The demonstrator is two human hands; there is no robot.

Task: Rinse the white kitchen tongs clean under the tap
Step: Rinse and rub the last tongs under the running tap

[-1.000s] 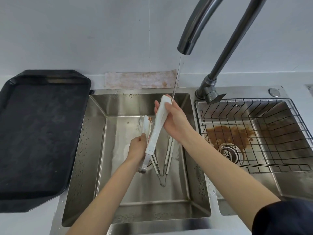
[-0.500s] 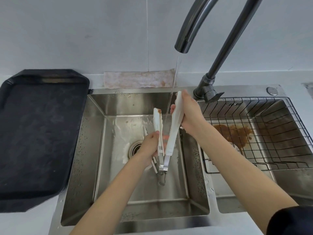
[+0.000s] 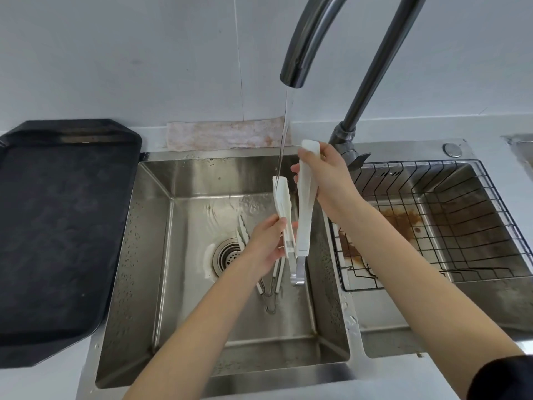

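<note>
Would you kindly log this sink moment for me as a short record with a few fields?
Setting: double steel sink, black tray on its left
Tap: tap running, thin stream landing on the tip of the left arm of the white tongs
Left hand: left hand gripping the lower part of that arm
Right hand: right hand gripping the upper part of the other arm
Tongs pose: tips up, hinge down, arms spread
Also in basin: second tongs lying on the bottom
Right basin: wire rack, brown stain

We see a pale grey tiled wall (image 3: 144, 53) behind a white worktop (image 3: 403, 137). Left of the steel double sink (image 3: 150, 255) lies a black tray (image 3: 57, 226); behind the sink, a stained cloth (image 3: 225, 135) rests against the wall.
</note>
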